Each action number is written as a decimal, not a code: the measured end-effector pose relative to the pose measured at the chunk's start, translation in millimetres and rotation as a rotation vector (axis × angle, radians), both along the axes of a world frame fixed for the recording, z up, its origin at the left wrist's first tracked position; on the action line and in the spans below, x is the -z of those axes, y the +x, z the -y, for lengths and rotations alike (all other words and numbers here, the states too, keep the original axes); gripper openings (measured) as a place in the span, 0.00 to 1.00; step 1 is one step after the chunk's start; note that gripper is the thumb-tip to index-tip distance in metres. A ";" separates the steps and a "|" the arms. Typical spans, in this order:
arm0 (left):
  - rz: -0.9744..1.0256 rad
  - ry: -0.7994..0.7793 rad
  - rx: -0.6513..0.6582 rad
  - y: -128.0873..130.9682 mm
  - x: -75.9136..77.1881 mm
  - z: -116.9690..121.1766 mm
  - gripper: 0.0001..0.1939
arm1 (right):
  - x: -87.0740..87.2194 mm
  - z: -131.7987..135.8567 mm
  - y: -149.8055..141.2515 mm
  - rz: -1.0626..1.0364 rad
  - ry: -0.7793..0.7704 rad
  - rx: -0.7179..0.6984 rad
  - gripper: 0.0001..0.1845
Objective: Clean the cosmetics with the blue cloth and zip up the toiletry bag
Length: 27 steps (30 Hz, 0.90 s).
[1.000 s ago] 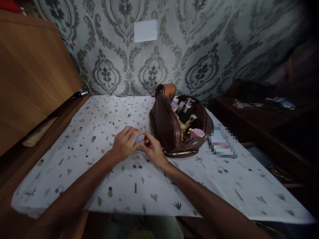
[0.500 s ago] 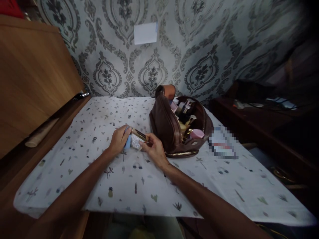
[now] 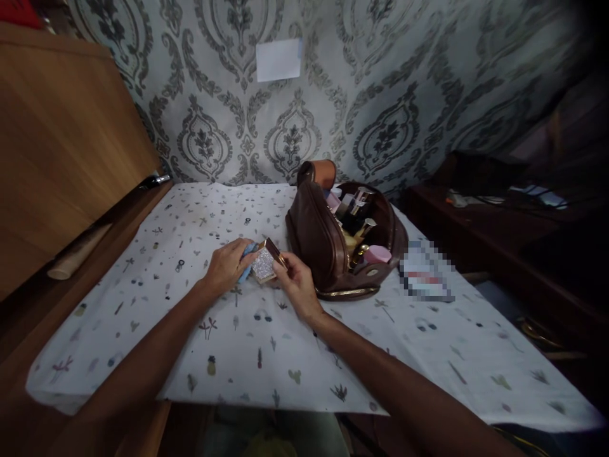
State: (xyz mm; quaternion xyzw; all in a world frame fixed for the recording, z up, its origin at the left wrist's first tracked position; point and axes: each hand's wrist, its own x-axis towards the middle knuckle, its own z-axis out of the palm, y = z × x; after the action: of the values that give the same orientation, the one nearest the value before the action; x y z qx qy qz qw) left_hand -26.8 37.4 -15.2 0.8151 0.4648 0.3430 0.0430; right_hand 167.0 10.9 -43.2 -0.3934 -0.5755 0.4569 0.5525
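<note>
Between my hands is a small glittery silver case (image 3: 263,264) with gold edges, its exact kind unclear. My right hand (image 3: 298,285) grips its right side with thumb and fingers. My left hand (image 3: 228,265) is closed on a blue cloth (image 3: 246,273), pressed against the case's left edge; part of the cloth is hidden by the fingers. Just right of my hands stands an unzipped brown cosmetic bag (image 3: 311,235). Inside it are several bottles and tubes, among them a pink-topped item (image 3: 377,254) near the front opening.
A white patterned cloth (image 3: 228,374) covers the table. Right of the bag lies a pixelated, blurred item (image 3: 425,273). A wooden cabinet (image 3: 71,139) borders the left side, with a rolled tube (image 3: 78,254) at its base. Behind is a patterned wall bearing a white paper (image 3: 278,60).
The case has turned in my hands, so its glittery face and gold edge show more toward the camera. My left hand with the blue cloth has shifted slightly along its edge.
</note>
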 end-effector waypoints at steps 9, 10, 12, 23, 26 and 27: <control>0.388 -0.222 -0.042 9.6 -4.8 -0.5 0.21 | -4.1 2.2 -2.8 -0.245 -0.220 -0.237 0.26; 0.366 -0.217 -0.046 9.5 -5.1 0.3 0.19 | -5.0 2.2 -2.3 -0.261 -0.248 -0.266 0.31; 0.300 -0.199 -0.072 8.9 -5.2 1.6 0.16 | -6.7 2.1 -1.0 -0.283 -0.300 -0.319 0.44; 0.066 0.043 -0.010 8.4 -7.2 3.9 0.14 | -7.9 0.6 0.3 -0.294 -0.334 -0.400 0.54; 0.104 0.062 -0.019 7.9 -6.5 2.1 0.15 | -10.8 2.2 -1.7 -0.344 -0.364 -0.327 0.50; 0.121 0.061 -0.016 7.6 -5.9 1.1 0.16 | -11.5 2.8 -2.5 -0.364 -0.369 -0.298 0.49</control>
State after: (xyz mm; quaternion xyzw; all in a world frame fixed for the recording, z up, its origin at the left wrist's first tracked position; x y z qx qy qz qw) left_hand -19.2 36.3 -9.3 0.7901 0.4572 0.4060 0.0432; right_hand 164.5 8.1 -31.8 -0.3099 -0.4256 0.6928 0.4929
